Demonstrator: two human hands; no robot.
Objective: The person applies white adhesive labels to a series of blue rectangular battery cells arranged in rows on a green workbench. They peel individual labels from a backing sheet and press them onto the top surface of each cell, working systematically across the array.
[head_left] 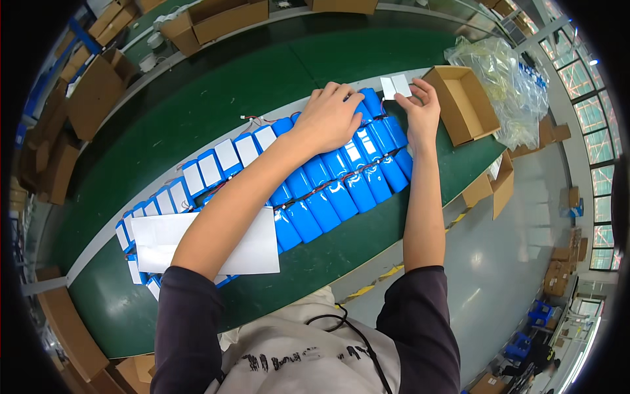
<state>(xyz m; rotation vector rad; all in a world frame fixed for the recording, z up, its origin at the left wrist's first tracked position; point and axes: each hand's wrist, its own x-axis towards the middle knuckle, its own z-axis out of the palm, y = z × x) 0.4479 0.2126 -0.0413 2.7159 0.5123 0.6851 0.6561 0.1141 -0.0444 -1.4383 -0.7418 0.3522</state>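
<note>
Blue shrink-wrapped battery packs (303,220) lie in slanting rows on the green bench, with thin red and black wires between the rows. Several packs toward the left carry white labels (227,155) on top. My left hand (328,118) reaches over the far row, its bent fingers gripping a blue pack near the right end; the palm hides part of the packs. At the row's right end, my right hand (423,108) pinches a white label piece (396,86) with a crease or seam across it. Beneath my left forearm, a large white sheet (256,246) covers some packs.
An open cardboard box (462,108) stands just right of my right hand, with clear plastic bags (499,79) behind it. The green bench (262,79) has a pale strip along the packs. More cartons (226,20) line the far side. Yellow-black tape (377,281) marks the floor.
</note>
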